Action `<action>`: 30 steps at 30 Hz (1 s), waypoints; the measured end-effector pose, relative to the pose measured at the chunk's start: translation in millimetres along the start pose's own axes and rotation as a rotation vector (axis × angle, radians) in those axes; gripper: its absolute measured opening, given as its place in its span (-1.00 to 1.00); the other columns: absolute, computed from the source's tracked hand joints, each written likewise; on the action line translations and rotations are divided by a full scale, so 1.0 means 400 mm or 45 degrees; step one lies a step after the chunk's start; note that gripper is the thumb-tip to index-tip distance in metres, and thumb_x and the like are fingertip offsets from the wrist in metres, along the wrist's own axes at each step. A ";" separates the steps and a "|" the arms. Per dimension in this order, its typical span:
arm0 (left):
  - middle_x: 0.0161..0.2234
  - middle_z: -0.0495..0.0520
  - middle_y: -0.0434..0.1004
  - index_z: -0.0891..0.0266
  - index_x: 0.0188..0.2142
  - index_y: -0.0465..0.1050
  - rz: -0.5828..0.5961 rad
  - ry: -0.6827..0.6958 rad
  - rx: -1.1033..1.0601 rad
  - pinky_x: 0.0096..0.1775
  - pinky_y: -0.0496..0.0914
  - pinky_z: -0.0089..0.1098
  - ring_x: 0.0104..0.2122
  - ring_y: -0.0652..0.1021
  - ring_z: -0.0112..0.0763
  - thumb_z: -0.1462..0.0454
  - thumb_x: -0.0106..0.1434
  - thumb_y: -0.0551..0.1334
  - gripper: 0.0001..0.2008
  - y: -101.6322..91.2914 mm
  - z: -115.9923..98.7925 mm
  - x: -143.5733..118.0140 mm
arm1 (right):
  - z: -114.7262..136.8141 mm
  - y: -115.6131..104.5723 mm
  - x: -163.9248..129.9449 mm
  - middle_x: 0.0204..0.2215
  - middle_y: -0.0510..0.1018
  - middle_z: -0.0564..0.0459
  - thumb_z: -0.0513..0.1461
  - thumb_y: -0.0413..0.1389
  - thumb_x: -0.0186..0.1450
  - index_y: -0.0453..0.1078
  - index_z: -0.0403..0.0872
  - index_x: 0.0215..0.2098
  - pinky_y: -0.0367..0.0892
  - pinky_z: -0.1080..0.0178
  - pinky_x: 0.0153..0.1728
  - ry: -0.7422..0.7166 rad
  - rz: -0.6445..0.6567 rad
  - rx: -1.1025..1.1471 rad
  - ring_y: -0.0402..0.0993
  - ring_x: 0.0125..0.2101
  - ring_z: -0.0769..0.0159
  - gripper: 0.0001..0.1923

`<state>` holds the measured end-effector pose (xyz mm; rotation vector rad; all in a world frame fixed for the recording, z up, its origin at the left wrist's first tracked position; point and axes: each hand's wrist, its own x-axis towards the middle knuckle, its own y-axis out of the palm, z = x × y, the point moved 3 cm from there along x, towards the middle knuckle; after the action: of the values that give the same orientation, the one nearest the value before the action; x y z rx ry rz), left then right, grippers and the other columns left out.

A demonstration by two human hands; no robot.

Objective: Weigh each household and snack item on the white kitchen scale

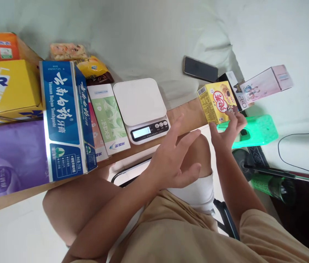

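My left hand (174, 157) hovers over my lap at the table's front edge, fingers spread and holding nothing. It is nearest to a white kitchen scale (140, 102) with a lit display, whose platform has nothing on it. At the right, my right hand (228, 128) has its thumb and fingers around the near end of a yellow snack box (216, 100) with red lettering. The box rests on the table beside a black-and-white box (236, 89). Part of the box's near right corner is hidden by my fingers.
Left of the scale are a green-and-white box (110, 118), a blue toothpaste box (61, 120), a purple pack (12, 157), a yellow drink carton (6, 89) and wrapped snacks (92, 69). A phone (200, 68), pink box (266, 83) and green plastic container (262, 129) lie right.
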<state>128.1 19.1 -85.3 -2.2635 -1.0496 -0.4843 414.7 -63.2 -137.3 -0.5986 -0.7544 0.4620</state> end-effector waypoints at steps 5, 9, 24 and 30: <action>0.58 0.52 -0.09 0.18 0.46 0.04 -0.035 0.024 -0.028 0.33 0.44 0.24 0.60 0.07 0.31 0.01 0.47 0.12 -0.32 -0.008 -0.003 0.004 | -0.015 0.025 0.043 0.09 0.31 -0.17 0.03 0.22 0.25 0.49 -0.06 0.09 0.20 -0.30 0.46 -0.009 0.004 -0.094 0.29 0.31 -0.02 -0.47; 0.59 0.51 -0.12 0.16 0.47 0.03 -0.031 0.023 -0.042 0.33 0.44 0.23 0.59 0.07 0.31 0.00 0.48 0.12 -0.32 -0.017 -0.002 0.005 | -0.043 0.026 0.060 0.10 0.31 -0.18 0.02 0.21 0.24 0.48 -0.07 0.07 0.20 -0.31 0.45 -0.034 -0.009 -0.078 0.29 0.28 -0.01 -0.49; 0.46 0.25 0.24 -0.02 0.39 0.06 -0.347 -0.035 0.218 0.49 0.25 0.23 0.54 0.26 0.06 -0.09 0.47 0.07 -0.41 -0.182 -0.058 0.037 | 0.332 0.056 -0.074 0.15 0.49 -0.14 0.04 0.12 0.41 0.41 0.03 0.16 0.26 -0.30 0.46 -0.289 0.217 0.437 0.42 0.30 -0.02 -0.56; 0.01 0.04 0.54 -0.03 0.06 0.34 -0.761 -0.219 0.444 0.19 0.54 -0.07 0.10 0.59 -0.21 0.06 0.51 0.12 -0.80 -0.383 -0.085 -0.017 | 0.631 0.156 -0.211 0.17 0.55 -0.11 -0.15 0.16 0.44 0.44 0.08 0.17 0.49 -0.13 0.28 -0.412 0.728 0.890 0.50 0.25 0.08 -0.66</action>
<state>2.1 72.2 -8.2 -1.6869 -1.7596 -0.3077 161.3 17.8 -73.4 -0.0619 -0.6586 1.3089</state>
